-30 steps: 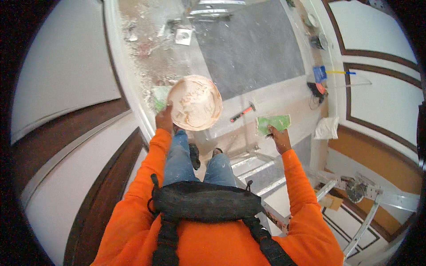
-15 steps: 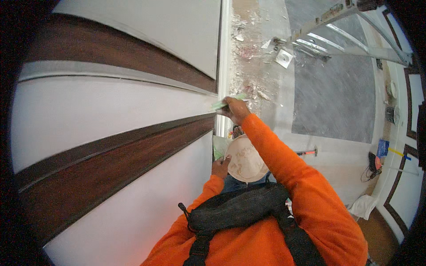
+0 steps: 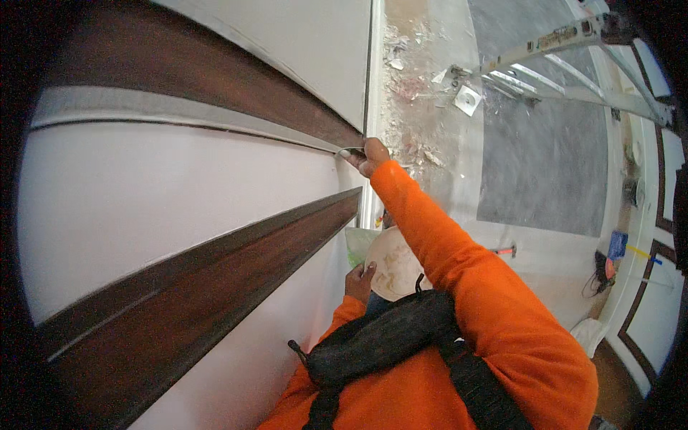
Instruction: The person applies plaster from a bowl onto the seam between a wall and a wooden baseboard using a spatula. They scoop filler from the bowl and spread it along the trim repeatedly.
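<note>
We have the white wall (image 3: 172,193) running along the left of both hands, with a dark wooden trim (image 3: 215,261) crossing it behind the left hand. Beside the wall, our left hand (image 3: 360,282) grips the tub (image 3: 388,296) by its edge, thumb over the rim and fingers out of sight; pale paste (image 3: 395,261) lies inside. A green sheet (image 3: 357,245) shows just beyond that hand. Farther out, our right hand (image 3: 373,156) is closed around a thin, bowed spreader (image 3: 349,149), at the wall near its edge strip. To work well here, we would judge, we want even pressure and a shallow blade angle, easing off if the bend grows, and the tub held level and close beneath to catch drips.
</note>
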A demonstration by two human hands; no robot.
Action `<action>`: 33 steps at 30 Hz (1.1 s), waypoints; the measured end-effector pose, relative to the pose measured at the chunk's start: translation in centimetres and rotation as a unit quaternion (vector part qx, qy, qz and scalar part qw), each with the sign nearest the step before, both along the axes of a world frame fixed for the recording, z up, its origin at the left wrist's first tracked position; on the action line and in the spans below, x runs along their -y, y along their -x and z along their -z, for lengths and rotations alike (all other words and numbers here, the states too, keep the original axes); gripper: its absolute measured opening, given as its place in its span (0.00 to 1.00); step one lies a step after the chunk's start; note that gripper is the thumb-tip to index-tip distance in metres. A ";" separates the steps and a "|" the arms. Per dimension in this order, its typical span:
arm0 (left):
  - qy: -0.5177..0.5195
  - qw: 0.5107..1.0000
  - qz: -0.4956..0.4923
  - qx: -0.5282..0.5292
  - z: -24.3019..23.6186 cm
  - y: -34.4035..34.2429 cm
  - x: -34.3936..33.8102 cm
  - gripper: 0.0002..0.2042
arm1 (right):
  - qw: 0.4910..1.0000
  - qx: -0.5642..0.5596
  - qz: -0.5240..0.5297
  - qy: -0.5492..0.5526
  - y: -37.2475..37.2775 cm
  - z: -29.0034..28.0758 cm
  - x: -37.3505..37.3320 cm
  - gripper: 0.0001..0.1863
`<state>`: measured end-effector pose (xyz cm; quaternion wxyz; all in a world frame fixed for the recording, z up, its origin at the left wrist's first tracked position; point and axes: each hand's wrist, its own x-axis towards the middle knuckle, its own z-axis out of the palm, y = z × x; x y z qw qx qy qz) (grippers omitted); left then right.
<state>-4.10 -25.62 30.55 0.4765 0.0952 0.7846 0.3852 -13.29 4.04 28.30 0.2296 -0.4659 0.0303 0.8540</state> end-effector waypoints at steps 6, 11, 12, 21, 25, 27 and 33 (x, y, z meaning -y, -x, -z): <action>0.041 0.999 0.015 0.021 -0.4 1.0 0.0 0.23 | 0.956 -0.122 0.239 0.121 -3.7 2.6 0.3 0.11; 0.039 0.995 0.088 -0.010 -1.0 0.7 -0.8 0.23 | 0.987 0.031 0.016 -0.156 -5.4 2.8 5.5 0.07; 0.040 0.992 0.122 -0.015 -0.7 0.8 -0.8 0.24 | 0.981 0.057 -0.019 -0.184 -5.7 3.6 6.5 0.08; 0.100 0.981 0.162 0.022 0.9 1.3 0.1 0.25 | 0.945 0.033 -0.051 -0.321 -4.9 0.4 9.0 0.15; 0.115 0.981 0.155 0.019 0.7 1.3 0.3 0.25 | 0.958 0.053 -0.030 -0.281 -6.3 0.4 7.6 0.16; 0.112 0.980 0.167 0.012 1.4 1.4 0.4 0.26 | 0.976 0.070 0.024 -0.203 -6.3 4.1 6.9 0.17; 0.148 0.975 0.163 0.036 3.5 1.5 1.8 0.27 | 0.984 0.086 -0.037 -0.154 -3.3 8.5 8.5 0.14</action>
